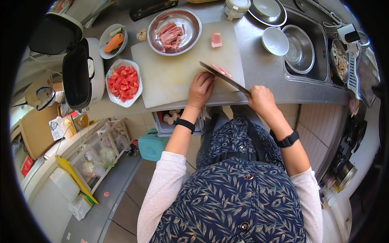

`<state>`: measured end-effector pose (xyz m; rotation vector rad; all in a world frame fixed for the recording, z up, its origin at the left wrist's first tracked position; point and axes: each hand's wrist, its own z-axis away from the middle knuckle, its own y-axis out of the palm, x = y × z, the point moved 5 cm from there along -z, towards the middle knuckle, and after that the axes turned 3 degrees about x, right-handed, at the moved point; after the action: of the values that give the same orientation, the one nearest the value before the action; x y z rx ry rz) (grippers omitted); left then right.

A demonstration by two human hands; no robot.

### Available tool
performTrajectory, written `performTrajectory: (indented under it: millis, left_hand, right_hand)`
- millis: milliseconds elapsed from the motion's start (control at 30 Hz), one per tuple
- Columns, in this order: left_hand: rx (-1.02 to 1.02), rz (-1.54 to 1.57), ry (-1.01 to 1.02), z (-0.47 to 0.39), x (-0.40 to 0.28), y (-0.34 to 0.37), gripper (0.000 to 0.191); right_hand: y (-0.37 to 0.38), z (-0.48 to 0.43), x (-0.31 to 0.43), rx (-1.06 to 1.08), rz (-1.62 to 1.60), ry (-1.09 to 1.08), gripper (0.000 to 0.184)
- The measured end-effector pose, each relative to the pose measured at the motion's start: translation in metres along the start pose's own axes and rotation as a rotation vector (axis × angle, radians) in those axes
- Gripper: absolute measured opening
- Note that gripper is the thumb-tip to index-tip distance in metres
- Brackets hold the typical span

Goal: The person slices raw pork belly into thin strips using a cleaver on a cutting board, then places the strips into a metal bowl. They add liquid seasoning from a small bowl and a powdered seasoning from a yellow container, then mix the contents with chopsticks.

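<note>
My right hand [262, 99] grips the handle of a kitchen knife [226, 78], whose blade slants over the lower right of a pale cutting board [170, 76]. Bent fingers of my left hand [202, 88] rest at the blade's near side; whatever lies beneath them is hidden. Just beyond the blade are thin strips of pink meat [221, 70]. A small block of the same meat [216, 40] lies farther back on the board. Cut meat strips [170, 35] fill part of a round steel dish [191, 38] at the board's far left corner.
At left stand a white bowl of chopped tomato [124, 83], a bowl with a carrot [114, 42], and an open black-lined appliance [77, 79]. A garlic bulb [142, 35] touches the steel dish's side. To the right are a white bowl [275, 41] and a sink [319, 39] holding a steel basin [299, 50].
</note>
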<state>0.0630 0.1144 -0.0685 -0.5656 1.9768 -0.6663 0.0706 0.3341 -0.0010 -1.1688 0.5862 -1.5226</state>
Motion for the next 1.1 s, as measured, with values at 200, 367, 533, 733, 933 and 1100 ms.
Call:
performTrajectory:
  millis: [200,367,533,733,933,1100]
  left_hand:
    - [-0.027,0.023,0.013,0.004,0.0,-0.003,0.021]
    - [-0.018,-0.013,-0.017,0.012,0.004,-0.001,0.024]
    - [0.008,0.014,-0.04,0.014,0.008,0.002,0.029]
    - [-0.006,-0.012,-0.043,0.015,0.009,0.004,0.028]
    - [0.016,-0.041,-0.064,0.011,0.006,0.001,0.024]
    - [0.001,0.052,-0.074,0.006,0.002,-0.004,0.023]
  right_hand:
    - [-0.002,0.017,0.008,-0.087,-0.108,0.004,0.016]
    - [-0.002,0.03,0.03,-0.098,-0.046,-0.068,0.009]
    - [-0.004,0.035,0.03,-0.067,0.046,-0.078,0.006]
    - [0.007,0.012,0.039,-0.017,0.109,-0.036,0.003]
    - [0.023,-0.029,0.045,-0.017,0.053,-0.092,0.005]
    - [0.002,-0.016,0.015,0.067,-0.069,0.055,0.023]
